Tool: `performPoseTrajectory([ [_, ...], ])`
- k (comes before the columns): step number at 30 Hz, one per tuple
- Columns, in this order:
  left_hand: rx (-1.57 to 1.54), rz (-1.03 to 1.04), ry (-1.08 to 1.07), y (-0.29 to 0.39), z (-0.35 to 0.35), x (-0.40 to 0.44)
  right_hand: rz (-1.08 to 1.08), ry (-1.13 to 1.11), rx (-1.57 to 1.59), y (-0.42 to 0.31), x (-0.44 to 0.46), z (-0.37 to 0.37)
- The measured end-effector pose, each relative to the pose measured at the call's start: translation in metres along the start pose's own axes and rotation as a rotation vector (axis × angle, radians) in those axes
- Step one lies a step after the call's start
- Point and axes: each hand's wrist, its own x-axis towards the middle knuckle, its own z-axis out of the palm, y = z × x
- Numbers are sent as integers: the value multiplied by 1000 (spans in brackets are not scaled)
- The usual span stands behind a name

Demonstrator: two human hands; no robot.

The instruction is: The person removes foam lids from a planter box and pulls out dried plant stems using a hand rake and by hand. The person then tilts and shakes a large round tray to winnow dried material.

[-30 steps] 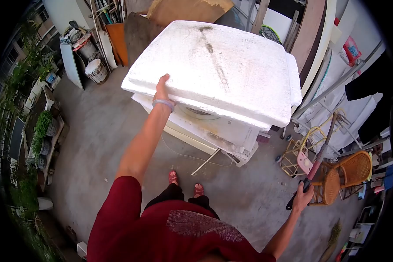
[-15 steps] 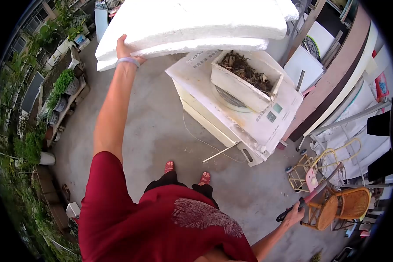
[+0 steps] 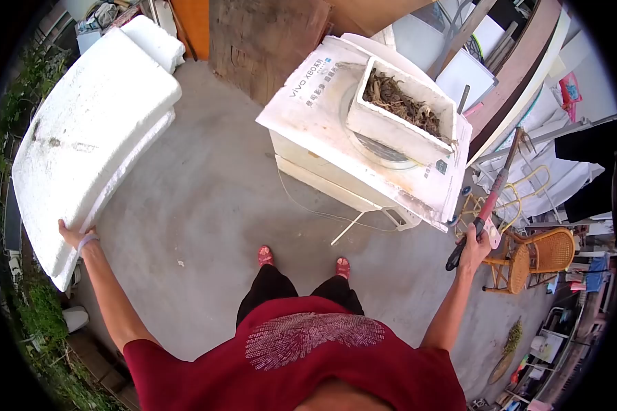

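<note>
White polystyrene foam boards, stacked together, stand out to the left. My left hand grips their lower near corner, with the thumb on top. My right hand is wrapped around the black grip of a long-handled garden rake. Its shaft is red, and small prongs show at the far end, pointing up and away from me. Between my hands, further off, a white foam box of dry brown plant matter sits on a printed white sheet over an appliance.
The white appliance stands ahead on the concrete floor, a thin cord beside it. Wicker chairs are at right, below a yellow frame. Plants line the left edge. A wooden board leans at the back.
The foam boards have swung from in front of me to the left with my left hand. My right hand has risen with the rake, whose pronged end now points further away.
</note>
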Motion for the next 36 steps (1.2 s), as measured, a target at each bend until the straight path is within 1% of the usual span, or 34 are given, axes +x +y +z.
performPoseTrajectory([
  [1, 47, -1, 19, 4, -2, 23, 24, -11, -3, -19, -11, 18],
  [3, 119, -51, -90, 6, -26, 70, 13, -55, -22, -37, -31, 43],
  [6, 337, -24, 496, 6, 1, 82, 45, -20, -22, -53, -45, 70],
  [9, 505, 128, 391, -20, 16, 117, 26, -43, 2, -72, -46, 90],
  [11, 638, 217, 324, -36, 39, 123, 51, 6, 42, -86, -44, 107],
  [13, 769, 391, 342, -68, 68, 136, 26, 29, 23, -91, -37, 121],
  [14, 748, 402, 276, -83, 85, 137, 11, 41, 35, -90, -32, 128],
  [16, 669, 462, 36, -113, 118, 141, 0, 48, 60, -90, -22, 142],
  [17, 606, 503, -131, -131, 134, 144, -2, 60, 51, -91, -15, 151],
  [20, 829, 702, -185, -177, 189, 144, -34, 118, 57, -101, 9, 193],
  [21, 820, 735, -237, -189, 209, 140, -38, 136, 43, -101, 18, 203],
  [23, 907, 890, -397, -215, 239, 159, -39, 137, 71, -107, 39, 224],
  [25, 1004, 884, -542, -219, 276, 148, -22, 116, 78, -121, 55, 239],
  [27, 1099, 925, -692, -230, 304, 147, -7, 75, 95, -128, 68, 251],
  [30, 1150, 905, -951, -249, 340, 149, 9, 99, 82, -137, 74, 276],
  [33, 1181, 904, -1177, -289, 376, 169, 25, 156, 11, -145, 71, 304],
  [34, 1178, 915, -1205, -300, 384, 179, 38, 176, -31, -151, 66, 313],
  [35, 1180, 894, -1202, -315, 382, 207, 55, 196, -78, -155, 59, 321],
  [36, 1191, 800, -1232, -321, 383, 232, 69, 231, -107, -160, 53, 329],
])
